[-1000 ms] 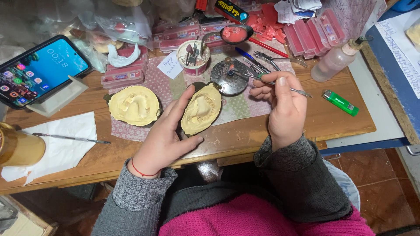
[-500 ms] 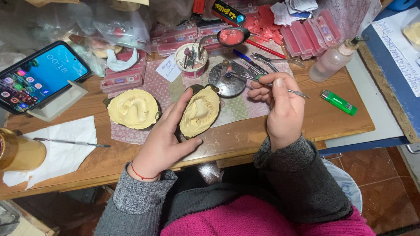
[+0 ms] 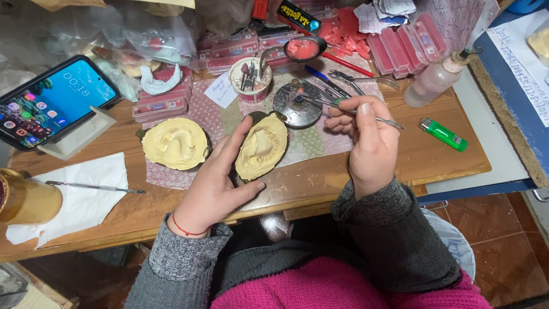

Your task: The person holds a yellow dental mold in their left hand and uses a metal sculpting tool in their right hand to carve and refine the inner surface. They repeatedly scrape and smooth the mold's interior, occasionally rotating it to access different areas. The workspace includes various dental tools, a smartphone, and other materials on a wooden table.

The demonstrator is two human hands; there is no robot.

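Views: one, head-worn, no second view to share with.
Position: above the seated person's lap, over the near edge of the table (image 3: 320,183).
Direction: steeply down and slightly forward; far side of the table at the top of the frame, sweater and floor at the bottom.
Nearness: close; left hand (image 3: 214,186) and right hand (image 3: 369,143) sit mid-frame, forearms run out at the bottom.
Coverage: phone (image 3: 54,103) at left edge, blue board (image 3: 514,103) at right.
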